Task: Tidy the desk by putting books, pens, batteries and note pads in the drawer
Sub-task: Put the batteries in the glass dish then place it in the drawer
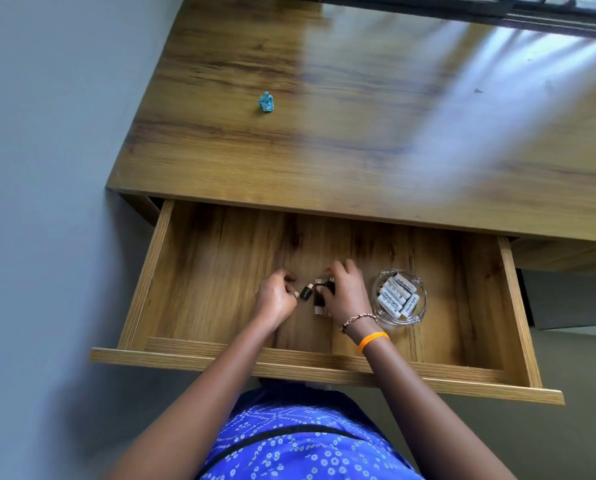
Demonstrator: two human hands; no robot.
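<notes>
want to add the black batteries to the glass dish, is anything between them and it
Nothing visible stands between them. The black batteries lie on the drawer floor under the right hand, and the glass dish of white batteries sits just right of that hand, with bare wood between.

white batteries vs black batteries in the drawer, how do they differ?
The white batteries lie in a clear glass dish, untouched; the black batteries sit bare on the drawer floor. The right hand covers the black group, and the left hand holds one loose black battery beside it. Both sets are inside the open drawer.
</notes>
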